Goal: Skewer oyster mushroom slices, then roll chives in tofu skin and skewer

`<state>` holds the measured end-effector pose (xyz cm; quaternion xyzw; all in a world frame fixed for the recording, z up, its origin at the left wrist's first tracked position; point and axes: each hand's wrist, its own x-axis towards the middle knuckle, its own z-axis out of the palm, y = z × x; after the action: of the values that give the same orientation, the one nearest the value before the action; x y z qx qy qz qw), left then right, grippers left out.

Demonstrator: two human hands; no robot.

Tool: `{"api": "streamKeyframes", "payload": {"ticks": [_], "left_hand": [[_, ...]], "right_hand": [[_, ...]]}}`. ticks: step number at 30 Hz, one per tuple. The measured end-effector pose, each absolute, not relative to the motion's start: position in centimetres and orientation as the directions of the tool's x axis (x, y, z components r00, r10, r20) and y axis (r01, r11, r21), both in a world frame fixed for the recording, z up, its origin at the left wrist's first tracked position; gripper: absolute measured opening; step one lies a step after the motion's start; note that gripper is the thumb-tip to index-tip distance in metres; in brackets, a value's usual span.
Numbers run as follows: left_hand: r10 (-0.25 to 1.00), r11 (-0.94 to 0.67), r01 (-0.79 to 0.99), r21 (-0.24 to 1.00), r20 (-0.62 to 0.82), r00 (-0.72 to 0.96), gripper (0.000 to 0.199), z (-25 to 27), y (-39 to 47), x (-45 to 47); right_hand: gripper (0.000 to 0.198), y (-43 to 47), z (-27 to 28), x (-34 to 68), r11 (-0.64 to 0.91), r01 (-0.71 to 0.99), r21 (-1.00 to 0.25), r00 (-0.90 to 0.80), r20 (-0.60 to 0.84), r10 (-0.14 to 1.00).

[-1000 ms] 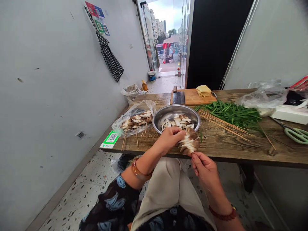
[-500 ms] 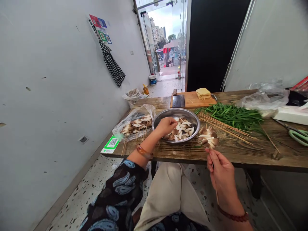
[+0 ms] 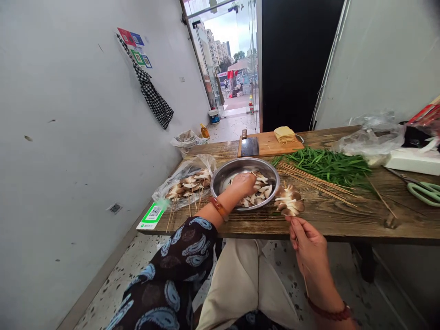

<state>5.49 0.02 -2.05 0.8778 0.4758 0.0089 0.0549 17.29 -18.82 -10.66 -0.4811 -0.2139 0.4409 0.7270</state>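
My left hand [image 3: 244, 184] reaches down into a steel bowl [image 3: 220, 172], over loose oyster mushroom pieces [image 3: 263, 190]. Its fingertips are hidden among the pieces, so their grip does not show. At the table's front edge, my right hand [image 3: 307, 240] is closed around a thin bamboo skewer [image 3: 305, 279]. Several mushroom pieces [image 3: 289, 200] are threaded on the skewer's upper end, just right of the bowl. Left of the bowl, finished mushroom skewers [image 3: 189, 183] lie on a clear plastic bag [image 3: 202, 162], their sticks pointing toward me.
Bare bamboo skewers [image 3: 319, 184] lie beside green chives [image 3: 332, 167]. Behind the bowl is a cutting board [image 3: 270, 149] with a cleaver [image 3: 250, 145] and stacked tofu sheets [image 3: 284, 134]. Scissors [image 3: 422, 191] rest at the right; a QR code card [image 3: 151, 216] sits at the left corner.
My left hand has lowered deeper into the bowl, onto the mushroom pieces. My right hand still holds the loaded skewer in about the same place. The view has shifted slightly.
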Motion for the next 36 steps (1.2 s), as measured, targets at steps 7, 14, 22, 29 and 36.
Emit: {"api": "streamKeyframes", "payload": {"ticks": [7, 14, 22, 29, 36], "left_hand": [[0.875, -0.459, 0.848, 0.263, -0.028, 0.483, 0.005, -1.8, 1.0, 4.5], [0.873, -0.347, 0.723, 0.598, -0.076, 0.482, 0.006, -0.1, 0.7, 2.8], [0.839, -0.016, 0.182, 0.983, -0.086, 0.537, 0.013, 0.4, -2.4, 1.4], [0.885, -0.142, 0.256, 0.956, 0.007, 0.466, 0.011, 0.5, -3.0, 0.2], [0.919, -0.386, 0.784, 0.487, 0.125, 0.375, 0.029, 0.3, -0.9, -1.3]], "right_hand": [[0.032, -19.1, -10.8, 17.6, 0.141, -0.42, -0.897, 0.508, -0.103, 0.855], [0.032, -19.5, -10.3, 17.5, 0.163, -0.418, -0.893, 0.497, -0.075, 0.864], [0.033, -20.0, -10.1, 16.8, 0.147, -0.385, -0.911, 0.44, -0.041, 0.897], [0.035, -20.4, -9.8, 16.8, 0.135, -0.336, -0.932, 0.477, -0.045, 0.878], [0.035, -20.0, -9.9, 17.4, 0.173, -0.366, -0.914, 0.572, -0.075, 0.817]]}}
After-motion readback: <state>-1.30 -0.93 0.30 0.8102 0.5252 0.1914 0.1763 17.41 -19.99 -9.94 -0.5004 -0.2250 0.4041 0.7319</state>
